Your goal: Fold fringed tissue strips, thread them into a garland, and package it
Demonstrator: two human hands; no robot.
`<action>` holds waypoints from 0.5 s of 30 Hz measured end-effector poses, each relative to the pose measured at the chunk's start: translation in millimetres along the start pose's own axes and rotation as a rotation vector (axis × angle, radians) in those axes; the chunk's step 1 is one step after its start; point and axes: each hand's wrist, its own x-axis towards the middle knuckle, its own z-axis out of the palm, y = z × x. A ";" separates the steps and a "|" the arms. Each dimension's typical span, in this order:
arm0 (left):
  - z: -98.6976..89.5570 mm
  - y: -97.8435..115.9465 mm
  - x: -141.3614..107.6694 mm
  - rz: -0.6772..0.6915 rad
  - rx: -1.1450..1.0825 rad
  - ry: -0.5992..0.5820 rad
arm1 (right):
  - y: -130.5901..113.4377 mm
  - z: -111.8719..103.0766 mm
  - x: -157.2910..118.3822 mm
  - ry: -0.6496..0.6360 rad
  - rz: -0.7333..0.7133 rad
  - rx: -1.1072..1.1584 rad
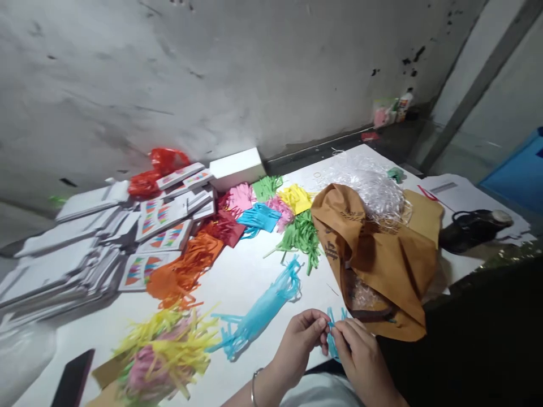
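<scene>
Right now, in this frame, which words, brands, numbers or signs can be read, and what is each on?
None reads clearly enough to quote.
Brown bag: dark printed characters, creased and blurred.
Picture-printed packs: coloured tassel-like designs; any lettering too small.
White bottle by the wall: label too small.

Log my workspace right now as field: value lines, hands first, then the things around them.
Left hand: pinching light-blue strips
Right hand: pinching the same strips
Nearest bundle: long light-blue bundle, untouched
Left of it: orange fringe
Near left: dark phone, yellow-and-pink fringe
Right side: brown bag, dark bottle
Back: white box
Unclear: bottle's contents
</scene>
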 end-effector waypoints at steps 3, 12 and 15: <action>-18.3 5.9 -16.3 0.073 0.038 0.057 | -16.6 16.8 6.2 -0.051 -0.075 -0.044; -62.4 8.2 -58.1 0.291 0.295 0.178 | -53.7 39.7 16.8 -0.288 -0.225 -0.044; -74.2 7.3 -67.2 0.314 0.368 0.205 | -63.6 45.8 18.9 -0.385 -0.182 -0.023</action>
